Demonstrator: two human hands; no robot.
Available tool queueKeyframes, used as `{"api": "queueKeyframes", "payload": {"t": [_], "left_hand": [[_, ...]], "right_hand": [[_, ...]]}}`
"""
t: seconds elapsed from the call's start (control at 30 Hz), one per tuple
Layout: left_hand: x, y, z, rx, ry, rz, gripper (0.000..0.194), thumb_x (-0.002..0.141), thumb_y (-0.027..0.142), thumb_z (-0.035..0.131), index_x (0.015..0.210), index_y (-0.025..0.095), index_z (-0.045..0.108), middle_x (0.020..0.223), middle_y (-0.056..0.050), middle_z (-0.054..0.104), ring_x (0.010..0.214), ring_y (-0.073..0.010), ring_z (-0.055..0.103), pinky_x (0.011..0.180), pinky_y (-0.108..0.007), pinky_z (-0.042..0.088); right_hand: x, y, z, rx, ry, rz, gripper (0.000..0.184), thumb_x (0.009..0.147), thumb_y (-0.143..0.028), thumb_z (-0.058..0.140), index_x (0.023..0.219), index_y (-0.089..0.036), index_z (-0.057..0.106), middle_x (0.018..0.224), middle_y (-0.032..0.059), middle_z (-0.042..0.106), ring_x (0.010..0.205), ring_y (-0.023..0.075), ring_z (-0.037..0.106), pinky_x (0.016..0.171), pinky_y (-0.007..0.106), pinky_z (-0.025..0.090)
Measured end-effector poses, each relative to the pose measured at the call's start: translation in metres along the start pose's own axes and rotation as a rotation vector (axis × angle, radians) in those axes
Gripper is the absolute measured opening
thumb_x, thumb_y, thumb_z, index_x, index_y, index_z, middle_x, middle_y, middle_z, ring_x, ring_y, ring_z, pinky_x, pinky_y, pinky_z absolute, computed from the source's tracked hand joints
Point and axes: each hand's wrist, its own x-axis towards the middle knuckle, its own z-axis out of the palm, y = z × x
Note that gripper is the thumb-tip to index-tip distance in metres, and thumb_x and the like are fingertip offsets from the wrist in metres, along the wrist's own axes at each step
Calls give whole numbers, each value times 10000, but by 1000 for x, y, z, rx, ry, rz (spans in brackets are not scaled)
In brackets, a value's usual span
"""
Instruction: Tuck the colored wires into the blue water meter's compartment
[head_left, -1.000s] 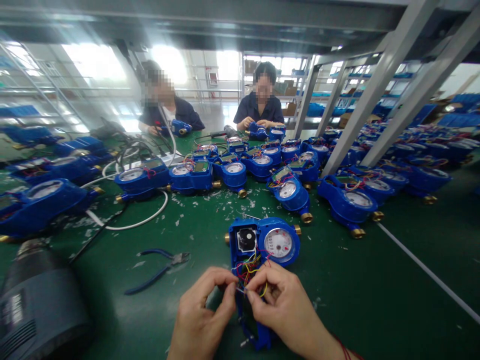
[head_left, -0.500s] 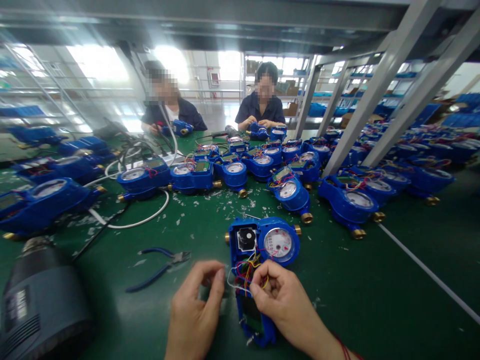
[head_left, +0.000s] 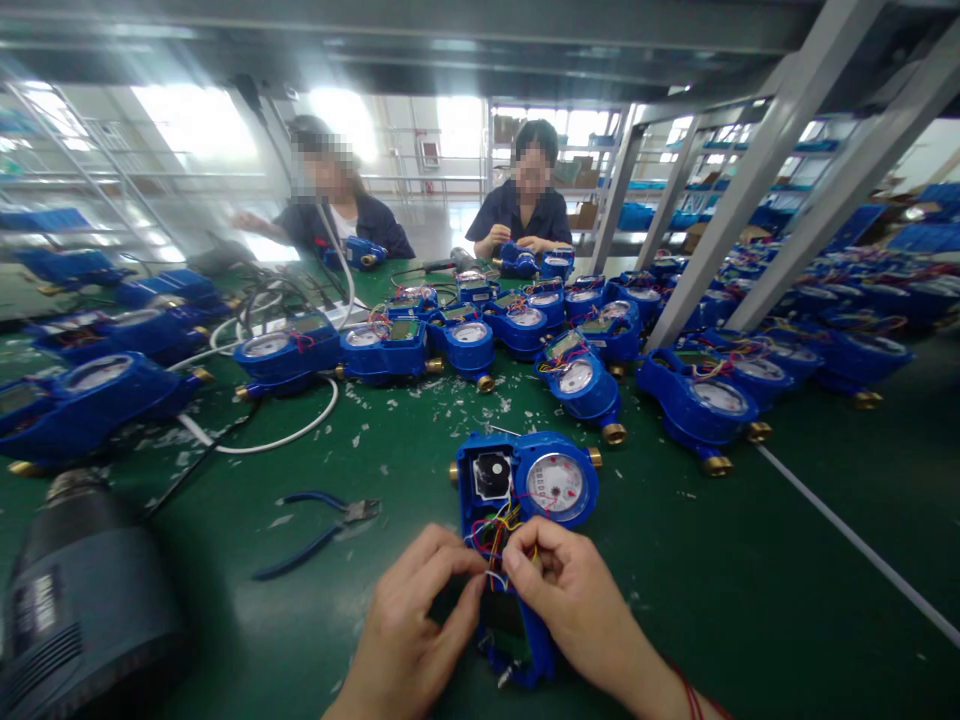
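A blue water meter (head_left: pixel 461 500) lies in front of me with its round dial (head_left: pixel 556 483) at the upper right and its electronics housing uncovered. Its blue cover (head_left: pixel 536 640), with a circuit board in it, sits nearest to me, joined to the body by thin coloured wires (head_left: pixel 491 537). My left hand (head_left: pixel 427 610) pinches a white wire between thumb and forefinger, left of the bundle. On the other side, my right hand (head_left: pixel 566 590) is closed on the wires, its fingertips close to the left ones. Exactly which strands it grips is hidden.
Blue-handled cutting pliers (head_left: pixel 330 535) lie to the left, beyond a heat gun (head_left: pixel 82 600). Several more water meters (head_left: pixel 581 385) line the far side of the green table, with white cables (head_left: pixel 300 430) among them. Grey metal posts (head_left: pixel 772 180) rise at right. Two people (head_left: pixel 525 205) sit opposite.
My left hand has moved right to the wires and closed on the white one. My right hand has stayed nearly in place. The person at far left has stretched out an arm.
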Motion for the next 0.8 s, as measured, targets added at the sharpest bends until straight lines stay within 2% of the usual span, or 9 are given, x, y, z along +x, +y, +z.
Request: {"api": "queueKeyframes", "payload": {"t": [0.27, 0.43, 0.63, 0.8], "left_hand": [[0, 2, -1, 3, 49, 38, 121, 823, 89, 503, 857, 188, 563, 782, 4, 544, 716, -73, 544, 633, -159, 442], [0, 0, -1, 34, 68, 74, 133, 806, 85, 520, 876, 187, 569, 784, -4, 553, 719, -81, 567, 630, -163, 463], [-2, -2, -1, 154, 133, 157, 164, 783, 66, 528, 874, 187, 591, 770, -4, 554, 691, -76, 563, 611, -152, 463], [-1, -1, 2, 169, 160, 153, 134, 779, 73, 534, 850, 171, 592, 754, -14, 564, 685, -91, 568, 612, -176, 468]], "right_hand": [[-1, -3, 3, -125, -40, -38, 106, 805, -253, 573, 795, -152, 602, 620, -55, 454, 508, 77, 365, 464, 197, 289], [-4, -3, 5, -154, -44, -57, 224, 711, -288, 691, 839, -174, 546, 612, -79, 406, 486, 74, 339, 453, 198, 273], [-3, -8, 11, -296, -1, -95, 128, 729, -98, 530, 806, -188, 482, 693, -50, 476, 595, 102, 441, 558, 211, 337], [-4, -9, 12, -291, 14, -108, 158, 711, -60, 478, 799, -191, 482, 670, -60, 461, 573, 97, 423, 544, 208, 325]]}}
